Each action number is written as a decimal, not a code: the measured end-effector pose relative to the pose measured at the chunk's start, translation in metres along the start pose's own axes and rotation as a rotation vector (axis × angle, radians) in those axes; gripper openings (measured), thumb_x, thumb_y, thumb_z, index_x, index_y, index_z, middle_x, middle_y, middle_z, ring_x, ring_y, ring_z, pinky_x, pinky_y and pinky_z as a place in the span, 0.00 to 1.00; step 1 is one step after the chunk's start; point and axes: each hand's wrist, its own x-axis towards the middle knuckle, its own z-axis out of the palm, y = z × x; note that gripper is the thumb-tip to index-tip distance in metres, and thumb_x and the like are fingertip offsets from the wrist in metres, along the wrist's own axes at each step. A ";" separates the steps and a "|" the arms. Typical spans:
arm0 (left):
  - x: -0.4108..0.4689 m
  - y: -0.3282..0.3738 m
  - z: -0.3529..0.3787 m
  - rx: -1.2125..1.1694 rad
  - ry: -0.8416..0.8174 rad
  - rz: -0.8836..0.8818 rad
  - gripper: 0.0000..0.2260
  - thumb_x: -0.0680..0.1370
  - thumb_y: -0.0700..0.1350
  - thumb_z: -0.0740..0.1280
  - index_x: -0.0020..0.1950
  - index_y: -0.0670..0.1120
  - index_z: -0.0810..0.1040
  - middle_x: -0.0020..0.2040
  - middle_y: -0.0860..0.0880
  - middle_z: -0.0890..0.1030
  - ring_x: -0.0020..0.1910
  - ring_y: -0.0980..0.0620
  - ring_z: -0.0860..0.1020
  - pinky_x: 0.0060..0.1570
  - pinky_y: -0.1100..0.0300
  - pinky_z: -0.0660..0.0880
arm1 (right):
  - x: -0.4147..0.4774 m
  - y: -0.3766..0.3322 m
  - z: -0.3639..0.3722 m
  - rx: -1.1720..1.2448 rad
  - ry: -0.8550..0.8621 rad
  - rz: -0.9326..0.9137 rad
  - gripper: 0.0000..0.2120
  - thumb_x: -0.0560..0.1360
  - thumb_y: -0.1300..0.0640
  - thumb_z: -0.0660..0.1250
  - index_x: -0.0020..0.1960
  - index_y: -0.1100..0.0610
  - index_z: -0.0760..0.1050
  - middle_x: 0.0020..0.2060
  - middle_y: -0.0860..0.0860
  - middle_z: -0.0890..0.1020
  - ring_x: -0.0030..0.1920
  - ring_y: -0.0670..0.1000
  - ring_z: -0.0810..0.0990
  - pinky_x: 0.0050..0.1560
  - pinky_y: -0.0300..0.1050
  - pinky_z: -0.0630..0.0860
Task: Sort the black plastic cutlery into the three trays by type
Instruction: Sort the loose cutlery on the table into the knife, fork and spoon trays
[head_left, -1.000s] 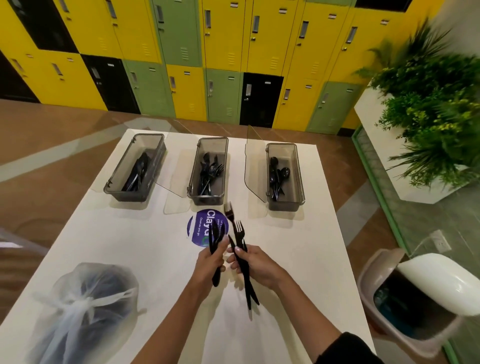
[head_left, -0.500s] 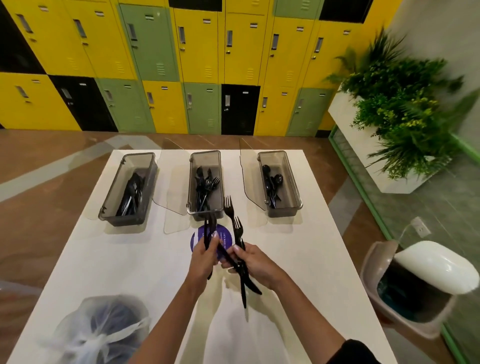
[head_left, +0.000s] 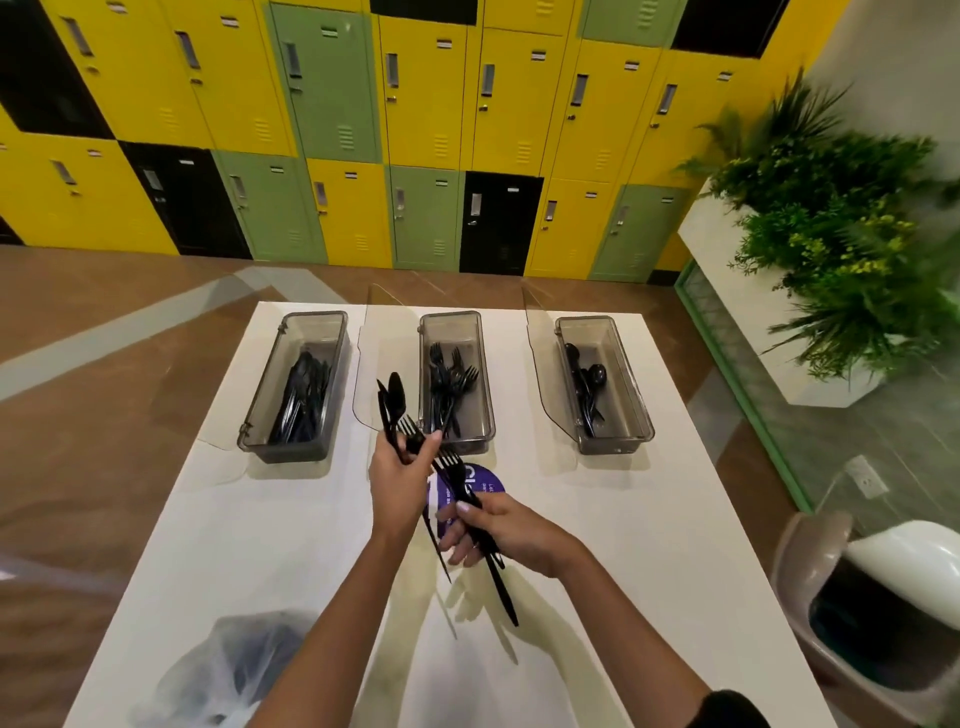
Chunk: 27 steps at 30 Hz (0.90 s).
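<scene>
Three smoky clear trays stand in a row at the table's far end. The left tray (head_left: 260, 421) holds knives, the middle tray (head_left: 480, 364) forks, the right tray (head_left: 631, 384) spoons. My left hand (head_left: 397, 483) grips a bunch of black cutlery (head_left: 392, 405), with a spoon, a knife tip and fork tines sticking up, just left of the middle tray's near end. My right hand (head_left: 498, 527) holds black forks (head_left: 498, 582) by their handles, the tines pointing toward my left hand.
A white table (head_left: 597, 545) carries a round purple sticker (head_left: 485, 480) under my hands. A knotted clear plastic bag (head_left: 228, 670) of cutlery lies near left. Clear lids (head_left: 387, 364) lean beside the trays. A swing-lid bin (head_left: 872, 613) stands right; lockers and a planter behind.
My left hand has lifted its bunch up and forward toward the middle tray. The right hand's forks now lie lower and more slanted. The camera has tilted upward.
</scene>
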 end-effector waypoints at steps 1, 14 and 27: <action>0.003 0.000 -0.003 -0.005 0.003 -0.004 0.14 0.74 0.46 0.72 0.37 0.53 0.67 0.32 0.52 0.69 0.32 0.51 0.69 0.38 0.53 0.70 | 0.002 -0.001 0.000 0.034 -0.001 0.004 0.14 0.84 0.55 0.52 0.56 0.58 0.74 0.42 0.52 0.83 0.40 0.48 0.83 0.42 0.39 0.78; 0.009 0.016 -0.001 -0.021 -0.149 -0.058 0.12 0.78 0.46 0.67 0.36 0.49 0.70 0.28 0.51 0.71 0.24 0.57 0.70 0.27 0.66 0.69 | 0.045 -0.017 -0.016 0.013 0.255 -0.040 0.12 0.84 0.55 0.52 0.50 0.58 0.72 0.32 0.49 0.73 0.28 0.45 0.70 0.31 0.36 0.70; 0.035 0.022 -0.006 -0.381 -0.220 -0.345 0.12 0.81 0.43 0.55 0.41 0.42 0.71 0.31 0.47 0.71 0.32 0.53 0.68 0.38 0.57 0.65 | 0.148 -0.096 -0.059 -0.251 0.537 -0.023 0.22 0.83 0.55 0.55 0.75 0.60 0.60 0.72 0.56 0.67 0.70 0.55 0.68 0.68 0.48 0.66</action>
